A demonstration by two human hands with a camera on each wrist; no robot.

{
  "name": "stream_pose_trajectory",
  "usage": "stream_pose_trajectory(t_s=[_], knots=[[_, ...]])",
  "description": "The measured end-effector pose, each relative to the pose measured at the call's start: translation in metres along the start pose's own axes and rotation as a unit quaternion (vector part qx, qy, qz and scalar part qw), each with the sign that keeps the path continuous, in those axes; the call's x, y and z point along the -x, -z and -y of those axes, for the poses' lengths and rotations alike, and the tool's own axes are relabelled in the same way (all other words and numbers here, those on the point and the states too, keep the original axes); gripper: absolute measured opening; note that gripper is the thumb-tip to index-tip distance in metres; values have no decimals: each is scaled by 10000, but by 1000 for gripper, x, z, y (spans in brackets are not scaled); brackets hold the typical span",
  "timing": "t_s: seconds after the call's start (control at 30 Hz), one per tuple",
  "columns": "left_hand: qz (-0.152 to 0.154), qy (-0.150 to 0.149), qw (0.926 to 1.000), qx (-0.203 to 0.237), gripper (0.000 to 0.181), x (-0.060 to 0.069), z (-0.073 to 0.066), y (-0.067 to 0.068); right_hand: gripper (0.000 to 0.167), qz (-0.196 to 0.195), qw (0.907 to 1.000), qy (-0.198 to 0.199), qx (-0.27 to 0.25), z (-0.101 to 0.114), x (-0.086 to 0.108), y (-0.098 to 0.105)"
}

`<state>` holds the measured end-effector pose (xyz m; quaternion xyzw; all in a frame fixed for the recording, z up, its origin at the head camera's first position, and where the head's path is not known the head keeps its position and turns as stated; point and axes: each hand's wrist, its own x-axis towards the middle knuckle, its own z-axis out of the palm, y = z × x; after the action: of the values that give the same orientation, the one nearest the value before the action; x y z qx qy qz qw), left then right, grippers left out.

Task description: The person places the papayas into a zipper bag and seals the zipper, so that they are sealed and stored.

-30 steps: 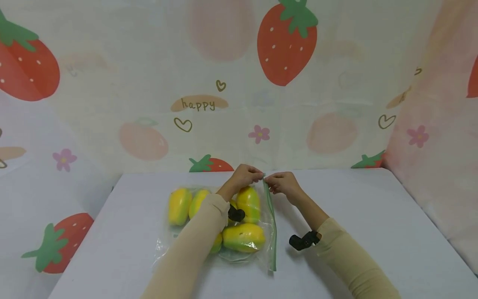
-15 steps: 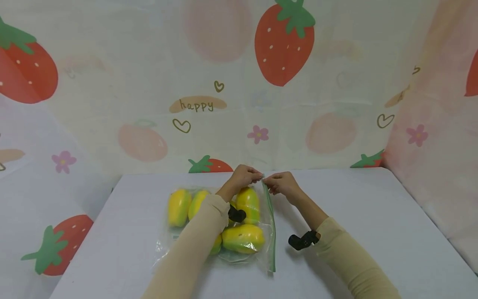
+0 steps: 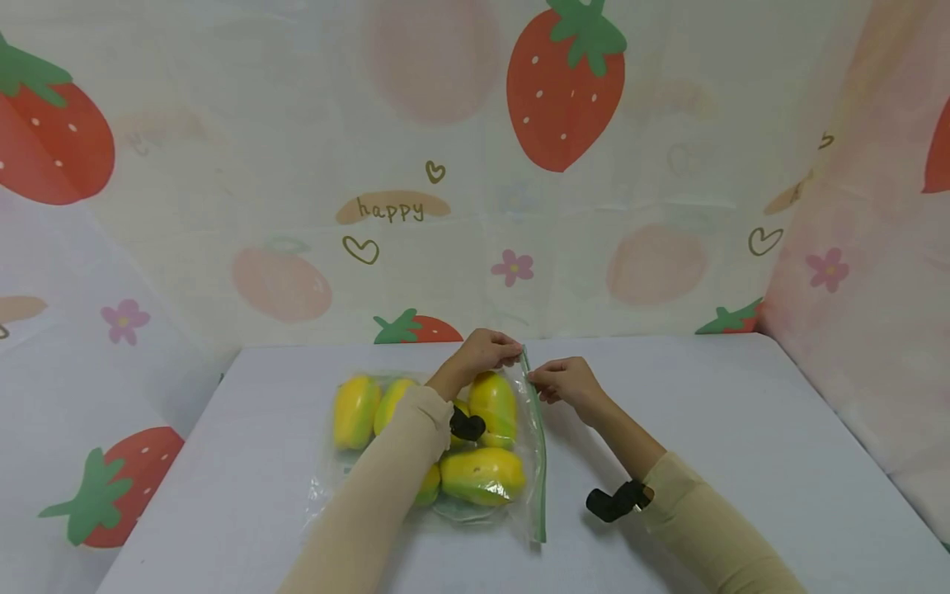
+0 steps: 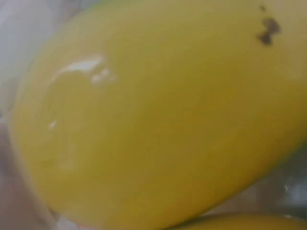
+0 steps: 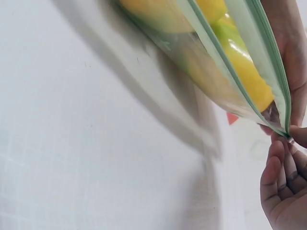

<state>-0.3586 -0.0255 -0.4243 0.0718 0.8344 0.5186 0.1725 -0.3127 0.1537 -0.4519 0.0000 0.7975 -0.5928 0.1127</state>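
Observation:
A clear zip bag [image 3: 530,462] with a green zip strip lies on the table, its mouth facing right. Inside are several plump yellow-green fruits [image 3: 484,476], elongated like mangoes or papayas. My left hand [image 3: 484,351] reaches over the bag and pinches the far corner of the zip edge. Just nearer along that strip, my right hand [image 3: 570,384] pinches it between thumb and fingers. In the right wrist view the two green strips [image 5: 276,62] stand apart and meet at the pinched end. One fruit [image 4: 158,115] fills the left wrist view, where my left fingers are hidden.
The white table [image 3: 690,412] runs back to a strawberry-print cloth [image 3: 653,165]. Black wrist cameras sit on both wrists, the right one [image 3: 618,501] beside the bag. My left sleeve [image 3: 371,495] covers part of the bag and fruits.
My right hand has slid a short way toward me along the zip strip, away from the far corner. My left hand stays at that corner; the fruits have hardly moved.

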Motion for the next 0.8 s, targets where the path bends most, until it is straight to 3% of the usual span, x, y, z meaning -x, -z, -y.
stream_pose_trajectory(t_s=[0.2, 0.43, 0.8], knots=[[-33, 180, 9998, 26, 31, -1, 1, 0, 30, 106, 9998, -50, -142, 2, -3, -1], [-388, 131, 9991, 77, 28, -3, 2, -2, 28, 101, 9999, -98, 96, 5, 1, -3], [-829, 126, 9942, 680, 27, -1, 4, 4, 21, 424, 9978, -162, 489, -17, 57, -4]])
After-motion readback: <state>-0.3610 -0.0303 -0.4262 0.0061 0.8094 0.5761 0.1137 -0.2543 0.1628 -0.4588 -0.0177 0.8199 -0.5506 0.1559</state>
